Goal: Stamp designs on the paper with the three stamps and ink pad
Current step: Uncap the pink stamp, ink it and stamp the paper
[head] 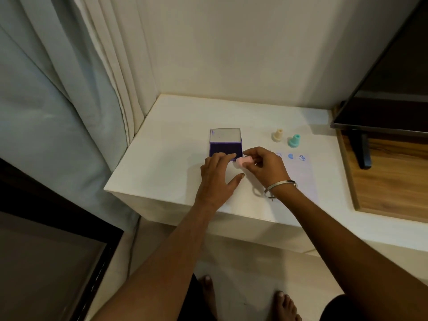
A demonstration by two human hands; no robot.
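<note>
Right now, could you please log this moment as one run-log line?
right hand: holds pink stamp | left hand: steadies ink pad | cream stamp, teal stamp: standing | paper: prints visible

Open tabletop (pixel 166 158) left of ink pad (pixel 225 144).

A single head-worn view looks forward and steeply down from above the near edge of the white table (pixel 166 144), close enough that both forearms reach in from the bottom. The wall corner lies beyond the table, curtains left, floor beneath.
</note>
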